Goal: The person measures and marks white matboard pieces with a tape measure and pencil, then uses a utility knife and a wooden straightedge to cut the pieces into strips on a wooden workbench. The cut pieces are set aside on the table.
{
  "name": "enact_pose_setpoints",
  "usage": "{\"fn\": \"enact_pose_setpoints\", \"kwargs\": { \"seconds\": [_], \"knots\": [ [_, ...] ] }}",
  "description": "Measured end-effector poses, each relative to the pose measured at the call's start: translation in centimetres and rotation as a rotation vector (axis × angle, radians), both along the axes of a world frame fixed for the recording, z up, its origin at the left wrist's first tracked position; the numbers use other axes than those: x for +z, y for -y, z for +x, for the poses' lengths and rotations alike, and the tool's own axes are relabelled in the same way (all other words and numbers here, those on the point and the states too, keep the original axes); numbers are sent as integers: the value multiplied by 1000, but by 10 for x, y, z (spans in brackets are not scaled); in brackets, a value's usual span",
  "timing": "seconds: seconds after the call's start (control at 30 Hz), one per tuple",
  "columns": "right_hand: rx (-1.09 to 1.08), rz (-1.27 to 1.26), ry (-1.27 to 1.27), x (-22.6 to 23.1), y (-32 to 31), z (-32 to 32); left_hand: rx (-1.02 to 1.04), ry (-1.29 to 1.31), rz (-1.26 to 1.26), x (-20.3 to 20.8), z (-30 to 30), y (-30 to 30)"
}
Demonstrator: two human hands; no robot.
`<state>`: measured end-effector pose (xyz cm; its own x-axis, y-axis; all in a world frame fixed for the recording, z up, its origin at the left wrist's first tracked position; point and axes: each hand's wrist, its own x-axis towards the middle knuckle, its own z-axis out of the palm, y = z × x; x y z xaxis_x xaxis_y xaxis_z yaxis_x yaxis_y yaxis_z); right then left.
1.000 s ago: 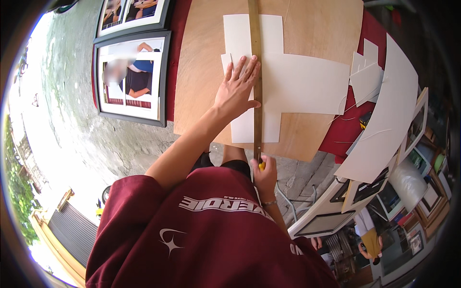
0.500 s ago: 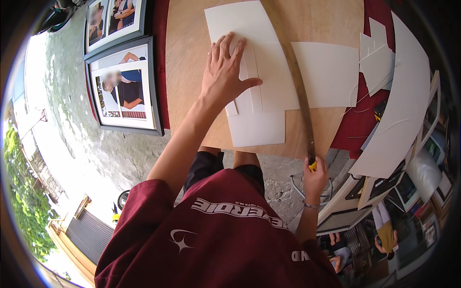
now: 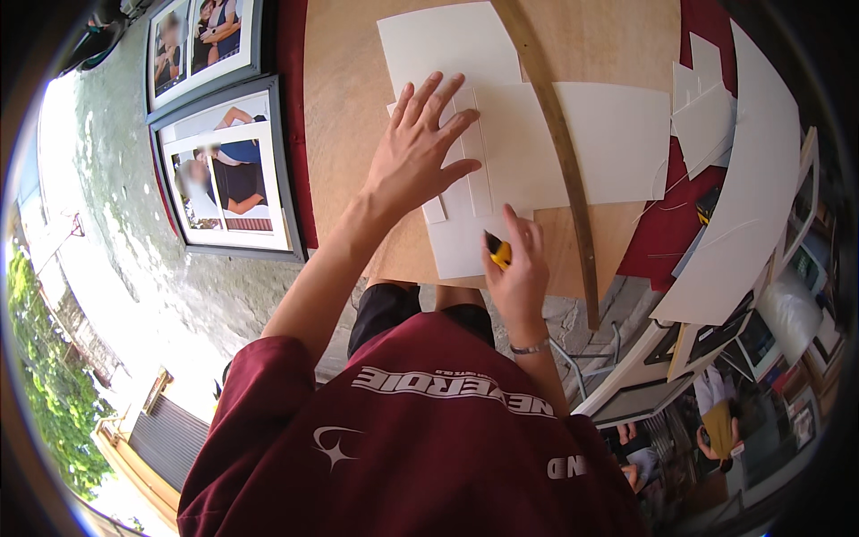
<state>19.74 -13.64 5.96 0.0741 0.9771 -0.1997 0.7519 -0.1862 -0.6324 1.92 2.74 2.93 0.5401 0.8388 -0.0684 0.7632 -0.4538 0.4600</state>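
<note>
The red-covered bench (image 3: 646,243) carries a broad plywood board (image 3: 344,116). To its right lies a long, curving white panel (image 3: 761,179); at its left, a dark-framed photograph (image 3: 224,179).

On the board sit the white card sheets (image 3: 617,143), overlapping in a rough cross, one reaching toward the person's body and one running off to the right. The long ruler (image 3: 565,170) crosses the right-hand sheet, its near end jutting past the board's edge.

A second ago that ruler lay under the left hand (image 3: 407,157); now it rests aside, and the right hand, which gripped its end half a second ago, has let go and come in over the near part of the card. So nothing pins the ruler, and the lines in the card lie uncovered.

The left hand's fingers spread loosely over the card, beside a narrow card strip (image 3: 483,190). The right hand's fingers clasp a yellow-and-black cutter (image 3: 499,251), index finger extended toward the strip's near end.
</note>
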Motion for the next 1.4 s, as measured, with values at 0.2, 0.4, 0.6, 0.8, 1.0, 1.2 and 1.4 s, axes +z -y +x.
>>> {"fn": "enact_pose_setpoints", "kwargs": {
  "seconds": [0.2, 0.4, 0.6, 0.8, 1.0, 1.2, 1.4],
  "knots": [
    [-64, -146, 32, -3, -9, -35, -417, 17, 107, -7, -18, -25],
    [-170, -71, -88, -5, -12, -44, -618, 47, 171, -10, -20, -38],
    [-67, -245, -225, 0, -13, -47, -639, 98, 119, -4, -33, -42],
    [-210, -29, -12, -3, 11, 1, -644, 139, 119, -5, -64, -33],
    [-319, -139, 307, -3, 22, 86, -531, 200, 141, -2, -44, -29],
    [-142, -250, 362, 4, 23, 79, -399, 155, 252, -18, -17, -51],
    [-138, -215, 296, -4, 43, 37, -553, -12, 260, -18, -3, -108]
  ]
}}
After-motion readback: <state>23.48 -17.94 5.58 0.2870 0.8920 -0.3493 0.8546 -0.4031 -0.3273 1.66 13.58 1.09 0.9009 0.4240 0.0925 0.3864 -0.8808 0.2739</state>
